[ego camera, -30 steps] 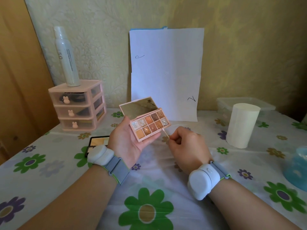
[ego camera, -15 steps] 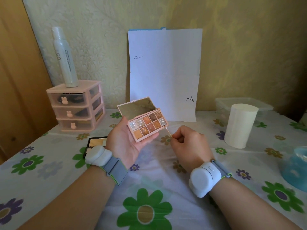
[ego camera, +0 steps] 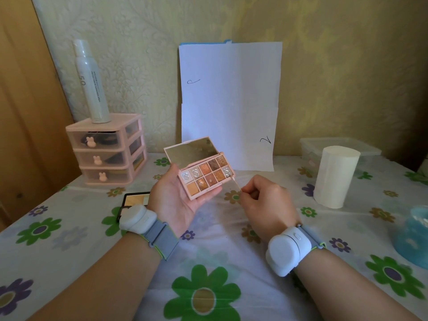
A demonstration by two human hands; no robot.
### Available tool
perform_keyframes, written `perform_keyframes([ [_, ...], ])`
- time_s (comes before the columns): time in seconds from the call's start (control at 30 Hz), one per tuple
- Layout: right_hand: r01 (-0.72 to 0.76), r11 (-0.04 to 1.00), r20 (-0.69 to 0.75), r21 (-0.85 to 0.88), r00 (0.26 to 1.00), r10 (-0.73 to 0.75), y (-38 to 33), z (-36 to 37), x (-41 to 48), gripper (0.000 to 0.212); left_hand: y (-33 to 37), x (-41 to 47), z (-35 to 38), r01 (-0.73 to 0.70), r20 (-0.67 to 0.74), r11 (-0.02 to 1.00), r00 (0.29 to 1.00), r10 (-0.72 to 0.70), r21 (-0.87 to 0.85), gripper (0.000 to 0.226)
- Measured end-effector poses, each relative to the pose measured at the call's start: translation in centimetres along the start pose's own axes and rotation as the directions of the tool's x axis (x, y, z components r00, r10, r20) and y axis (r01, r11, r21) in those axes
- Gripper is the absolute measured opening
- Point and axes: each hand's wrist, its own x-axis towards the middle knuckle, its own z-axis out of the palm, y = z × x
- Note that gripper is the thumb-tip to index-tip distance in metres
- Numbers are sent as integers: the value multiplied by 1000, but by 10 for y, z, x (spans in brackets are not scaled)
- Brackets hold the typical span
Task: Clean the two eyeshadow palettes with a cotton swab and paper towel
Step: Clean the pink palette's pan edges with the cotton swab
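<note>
My left hand (ego camera: 176, 200) holds an open pink eyeshadow palette (ego camera: 206, 176) in its palm, mirror lid tilted up toward the wall, with brown, orange and silver pans showing. My right hand (ego camera: 266, 205) pinches a thin cotton swab (ego camera: 237, 184); its white tip sits just beside the palette's right edge. A second palette (ego camera: 135, 200), black-framed and open, lies flat on the flowered tablecloth behind my left wrist, partly hidden by it. A white paper towel roll (ego camera: 334, 176) stands upright to the right.
A pink three-drawer organiser (ego camera: 105, 150) with a white spray bottle (ego camera: 91, 82) on top stands at the back left. A white paper sheet (ego camera: 229, 103) leans on the wall. A clear plastic box (ego camera: 340, 147) sits behind the roll; a blue container (ego camera: 414, 235) is at the right edge.
The swab tip has drawn slightly away from the palette's right edge, and my right hand has shifted a little right. The palette stays in my left palm.
</note>
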Motion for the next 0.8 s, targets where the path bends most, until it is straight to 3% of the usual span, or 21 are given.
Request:
perform_keyframes([
  [0.47, -8, 1000, 43, 2, 999, 8, -1, 2, -2, 8, -1, 2, -2, -1, 20, 1000, 1000, 1, -22, 49],
  [0.63, -39, 999, -2, -20, 999, 39, 4, -2, 2, 9, 0, 1, -1, 8, 10, 1000, 1000, -8, -9, 51],
  [0.8, 9, 1000, 50, 1, 999, -9, -3, 1, -3, 7, 2, 0, 1, 20, 6, 1000, 1000, -20, -21, 51],
])
